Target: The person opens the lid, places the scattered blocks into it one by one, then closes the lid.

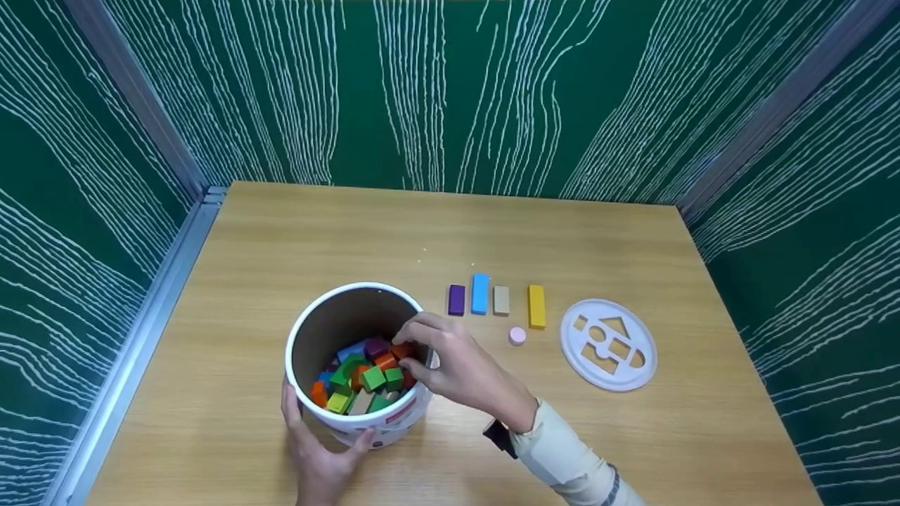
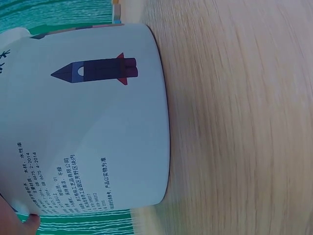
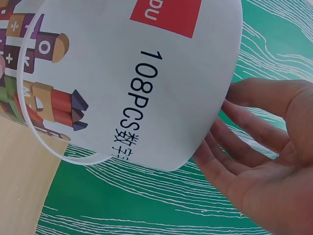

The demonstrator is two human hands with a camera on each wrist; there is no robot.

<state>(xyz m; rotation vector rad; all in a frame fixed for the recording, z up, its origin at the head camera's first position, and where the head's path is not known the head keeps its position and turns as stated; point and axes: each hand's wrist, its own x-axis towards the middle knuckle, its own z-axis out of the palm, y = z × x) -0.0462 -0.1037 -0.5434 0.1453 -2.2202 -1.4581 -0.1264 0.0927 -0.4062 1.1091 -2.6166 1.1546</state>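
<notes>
Nearest, the left hand (image 1: 320, 453) is clasping the white bucket (image 1: 337, 320), thumb lying on the near wall and fingers wrapping the left side. The bucket is standing upright on the wooden table (image 1: 295, 232), its outside showing a printed rocket and "108PCS". Inside, loose blocks (image 1: 373, 379) are filling the lower part in a jumble of green, orange, yellow, blue, purple and beige. The right hand (image 1: 460, 362) is hanging over the right rim, thumb and forefinger bending down beside orange blocks; I cannot tell whether they are pinching one. Farther right, a pink disc (image 1: 517, 336) and a white lid with shaped holes (image 1: 622, 378) are lying flat. Beyond the disc, purple (image 1: 456, 300), blue (image 1: 479, 294), beige (image 1: 501, 300) and yellow blocks (image 1: 536, 306) are forming a loose row.
</notes>
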